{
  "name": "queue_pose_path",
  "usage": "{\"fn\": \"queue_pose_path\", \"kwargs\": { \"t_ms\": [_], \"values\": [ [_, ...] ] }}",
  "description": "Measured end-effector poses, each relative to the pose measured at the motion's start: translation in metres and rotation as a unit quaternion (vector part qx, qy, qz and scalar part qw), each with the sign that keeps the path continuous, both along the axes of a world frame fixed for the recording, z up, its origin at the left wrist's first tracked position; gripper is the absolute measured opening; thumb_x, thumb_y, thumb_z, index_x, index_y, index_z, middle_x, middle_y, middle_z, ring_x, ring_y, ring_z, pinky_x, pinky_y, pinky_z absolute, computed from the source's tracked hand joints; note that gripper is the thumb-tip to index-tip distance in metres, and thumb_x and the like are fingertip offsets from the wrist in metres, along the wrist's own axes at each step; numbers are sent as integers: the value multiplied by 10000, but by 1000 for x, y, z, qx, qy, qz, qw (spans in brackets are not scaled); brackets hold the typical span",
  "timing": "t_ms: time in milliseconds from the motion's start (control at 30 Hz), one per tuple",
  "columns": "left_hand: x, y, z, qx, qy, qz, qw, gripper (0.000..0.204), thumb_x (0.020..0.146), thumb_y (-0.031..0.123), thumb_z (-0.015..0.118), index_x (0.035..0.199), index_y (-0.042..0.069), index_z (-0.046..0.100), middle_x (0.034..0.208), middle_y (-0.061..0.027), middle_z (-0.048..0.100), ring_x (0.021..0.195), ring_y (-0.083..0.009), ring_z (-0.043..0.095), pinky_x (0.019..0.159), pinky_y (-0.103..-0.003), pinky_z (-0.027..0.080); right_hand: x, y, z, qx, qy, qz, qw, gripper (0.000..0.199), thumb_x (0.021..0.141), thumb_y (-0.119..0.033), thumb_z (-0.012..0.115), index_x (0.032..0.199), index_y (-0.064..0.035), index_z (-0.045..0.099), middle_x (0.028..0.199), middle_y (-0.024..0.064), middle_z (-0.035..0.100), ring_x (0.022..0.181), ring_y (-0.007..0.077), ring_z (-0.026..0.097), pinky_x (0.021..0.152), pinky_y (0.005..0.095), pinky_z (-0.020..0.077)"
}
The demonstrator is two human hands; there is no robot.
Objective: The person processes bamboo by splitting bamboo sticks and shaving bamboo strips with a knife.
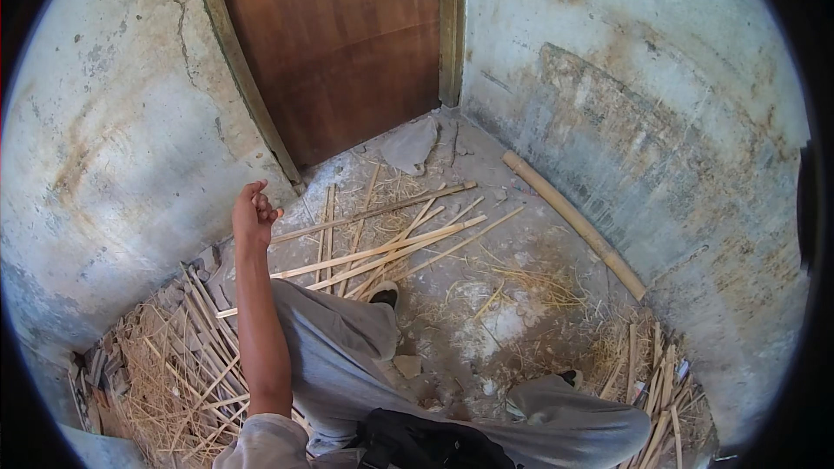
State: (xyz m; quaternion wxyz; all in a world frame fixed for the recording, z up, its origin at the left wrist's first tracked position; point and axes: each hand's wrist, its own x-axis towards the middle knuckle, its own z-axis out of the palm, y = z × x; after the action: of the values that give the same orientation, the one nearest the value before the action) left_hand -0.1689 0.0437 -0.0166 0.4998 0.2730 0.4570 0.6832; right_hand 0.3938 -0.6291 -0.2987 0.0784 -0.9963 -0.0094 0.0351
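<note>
My left hand (pixel 254 213) is held out in front, above the floor near the left wall. Its fingers are loosely bent and apart from the thumb, and nothing shows between them. Below and to the right of it, several long pale bamboo strips (pixel 465 225) lie crossed over one another on the floor. A darker, longer strip (pixel 417 200) lies across their far ends. My right hand does not appear.
A brown wooden door (pixel 334 52) stands ahead between stained walls. A thick bamboo pole (pixel 578 224) lies along the right wall. Piles of split bamboo flank me at left (pixel 208 321) and right (pixel 662 382). Straw shavings (pixel 539 282) litter the floor.
</note>
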Motion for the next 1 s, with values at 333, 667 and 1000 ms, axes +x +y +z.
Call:
{"fn": "queue_pose_path", "kwargs": {
  "t_ms": [333,667,1000],
  "values": [
    [1,-1,2,0,-4,-14,1000,243,883,203,557,1040,19,580,540,50,343,454,-79,309,509,-290,354,5,-27,31,52,-15,4,999,611,864,-499,592,1163,34,589,901,227,677,756,348,660,647,466,524],
    [-8,1,-3,-4,-4,-15,1000,231,867,234,588,1020,61,586,528,66,345,450,-69,309,491,-263,279,79,-21,116,396,-13,75,915,423,768,-309,680,1022,16,589,787,145,609,677,243,578,610,395,484],
    [-2,3,-4,-3,-1,-12,1000,247,873,213,586,1027,20,597,542,39,346,460,-77,309,488,-276,326,154,48,193,409,33,244,879,393,573,-69,732,899,-38,514,775,34,518,688,147,509,614,293,440]
  ]
}}
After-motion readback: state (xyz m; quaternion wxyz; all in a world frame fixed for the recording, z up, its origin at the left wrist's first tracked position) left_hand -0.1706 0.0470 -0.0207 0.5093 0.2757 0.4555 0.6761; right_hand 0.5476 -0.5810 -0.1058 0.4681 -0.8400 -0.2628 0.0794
